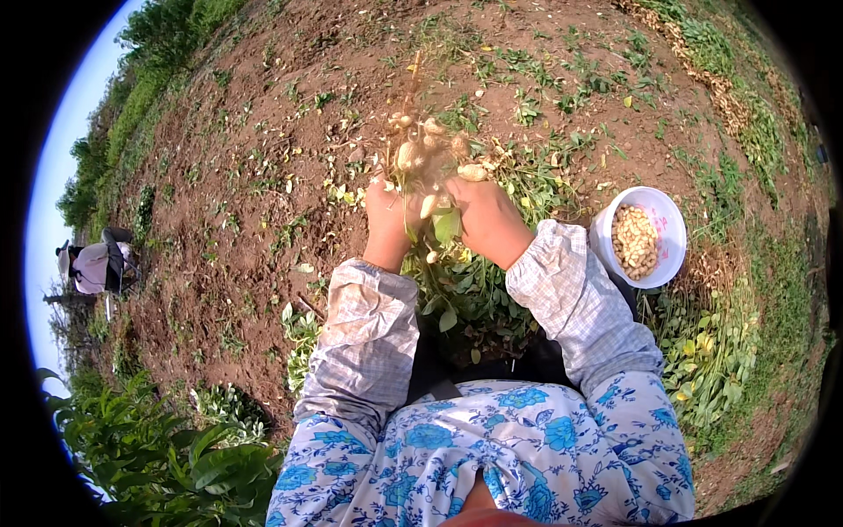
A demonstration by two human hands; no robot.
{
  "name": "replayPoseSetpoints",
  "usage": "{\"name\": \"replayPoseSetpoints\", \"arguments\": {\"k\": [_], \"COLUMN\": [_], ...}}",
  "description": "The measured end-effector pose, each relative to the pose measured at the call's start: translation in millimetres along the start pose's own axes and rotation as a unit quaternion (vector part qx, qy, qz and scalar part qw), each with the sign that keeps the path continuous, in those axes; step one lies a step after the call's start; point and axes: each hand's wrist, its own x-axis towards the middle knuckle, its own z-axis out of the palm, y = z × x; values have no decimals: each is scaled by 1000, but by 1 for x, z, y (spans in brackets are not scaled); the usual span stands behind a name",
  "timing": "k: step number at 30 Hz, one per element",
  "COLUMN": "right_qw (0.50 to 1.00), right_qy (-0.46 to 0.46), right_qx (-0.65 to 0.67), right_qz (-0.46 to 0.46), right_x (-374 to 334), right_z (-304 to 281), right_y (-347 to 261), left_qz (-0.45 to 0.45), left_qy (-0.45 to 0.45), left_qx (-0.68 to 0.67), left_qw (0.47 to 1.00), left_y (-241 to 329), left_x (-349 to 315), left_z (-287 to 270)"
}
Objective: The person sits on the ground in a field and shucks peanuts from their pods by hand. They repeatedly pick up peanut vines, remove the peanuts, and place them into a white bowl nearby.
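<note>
A pulled-up peanut plant is held out in front of me, its roots upward and its leafy stems (446,227) hanging between my forearms. Several pale peanut pods (409,156) cluster at the roots, with a dusty haze around them. My left hand (388,224) is closed around the plant just below the pods. On the other side, my right hand (487,218) is also closed at the plant, near one pod (472,172) that lies by its knuckles. The fingertips of both hands are partly hidden by pods and leaves.
A white bucket (673,235) partly filled with picked peanuts (634,239) stands at my right. Uprooted plants (709,356) lie beside it. Brown soil (255,167) with scattered leaves stretches ahead. Another person (92,266) sits far left; a leafy bush (167,457) grows at the lower left.
</note>
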Motion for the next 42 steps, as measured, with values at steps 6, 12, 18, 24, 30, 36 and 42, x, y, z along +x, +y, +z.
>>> {"name": "replayPoseSetpoints", "arguments": {"k": [6,12,18,24,30,36,42], "right_qw": [1000,991,986,889,945,969,964], "right_qy": [-8,-4,-37,29,-14,-90,-90], "right_qx": [-3,-133,-151,-260,-228,183,194], "right_qz": [24,-23,64,377,233,140,155], "right_x": [-7,-25,-44,-126,-90,-7,6], "right_z": [-1,-31,-87,-172,-145,-56,-1], "right_y": [10,-2,-2,146,126,26,26], "left_qz": [88,183,97,147,52,48,84], "left_qy": [14,31,70,-26,-20,-68,-72], "left_qx": [143,381,263,296,155,171,211], "left_qw": [986,906,957,944,986,982,971], "left_y": [9,13,19,26,36,52,60], "left_x": [-3,-14,9,3,-5,-8,-13], "left_z": [19,40,-31,-36,-14,5,8]}}
